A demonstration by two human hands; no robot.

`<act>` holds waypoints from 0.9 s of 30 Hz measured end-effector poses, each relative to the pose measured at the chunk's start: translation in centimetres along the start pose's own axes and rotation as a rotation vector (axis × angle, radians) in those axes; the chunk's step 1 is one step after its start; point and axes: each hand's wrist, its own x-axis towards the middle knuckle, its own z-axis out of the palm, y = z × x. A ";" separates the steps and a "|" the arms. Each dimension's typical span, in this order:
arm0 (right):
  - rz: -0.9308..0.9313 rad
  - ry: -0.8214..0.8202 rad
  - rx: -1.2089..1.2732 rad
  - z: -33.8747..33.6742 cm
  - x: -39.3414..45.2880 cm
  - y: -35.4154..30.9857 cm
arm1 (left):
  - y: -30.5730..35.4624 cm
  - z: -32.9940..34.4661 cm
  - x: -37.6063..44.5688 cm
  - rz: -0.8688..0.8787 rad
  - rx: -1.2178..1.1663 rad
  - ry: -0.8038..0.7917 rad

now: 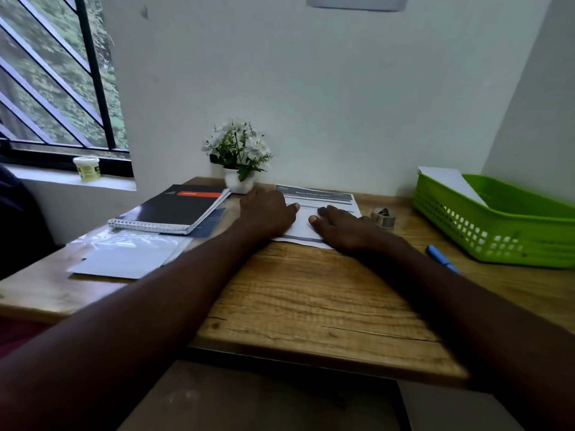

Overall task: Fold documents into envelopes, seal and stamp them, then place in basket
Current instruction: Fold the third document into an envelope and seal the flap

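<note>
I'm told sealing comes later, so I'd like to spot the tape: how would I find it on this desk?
Start at the green basket on the right of the wooden desk. Just to its left, beside the printed document that both hands press flat, sits the tape roll. It is the only small, round, greyish ring there, unlike the slim blue pen lying nearer the front edge.

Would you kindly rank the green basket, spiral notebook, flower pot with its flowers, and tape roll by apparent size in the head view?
1. Green basket, largest.
2. Spiral notebook.
3. Flower pot with its flowers.
4. Tape roll, smallest.
The basket sits somewhat nearer the camera, which may exaggerate its lead over the notebook.
</note>
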 end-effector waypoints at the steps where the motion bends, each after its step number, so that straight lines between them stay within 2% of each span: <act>1: 0.001 0.001 0.000 0.0 -0.1 0.0 | -0.1 0.0 0.0 -0.008 -0.025 -0.006; 9: 0.017 -0.020 0.031 0.0 0.0 0.2 | 1.0 0.7 0.1 -0.044 -0.079 -0.111; 16: -0.024 -0.003 0.026 0.1 0.5 0.5 | 2.1 0.3 0.5 -0.127 -0.229 -0.064; 22: -0.035 0.032 0.025 -0.6 0.3 0.6 | 2.3 -2.4 2.7 -0.258 -0.640 -0.005; 27: -0.053 0.175 0.049 0.0 1.4 1.4 | 1.3 -3.4 3.5 -0.302 -1.020 -0.020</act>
